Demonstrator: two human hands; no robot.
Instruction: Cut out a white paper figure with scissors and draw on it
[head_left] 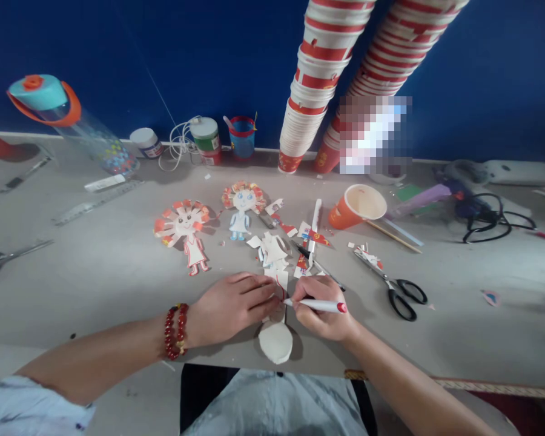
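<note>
My left hand [238, 306] lies flat, its fingers stretched over a strip of white paper [282, 280]. A red line shows on that strip, close to my fingertips. In my right hand [323, 318] is a white marker with a red end [320, 305], its tip against the paper beside my left fingers. Just below, a round white paper disc [276, 343] sits near the table edge; whether it joins the strip is hidden by my hand. Beyond my hands lie two paper dolls with fringed red-and-white hair, one in a red-outlined dress [193, 251], one in blue [240, 223].
Paper scraps [275, 251] and a black pen [320, 266] lie ahead. Black-handled scissors [393, 287] rest at right, near an orange paper cup [345, 208]. Tall cup stacks [306, 115], paint jars [206, 142] and a clear bottle [91, 136] stand along the blue wall.
</note>
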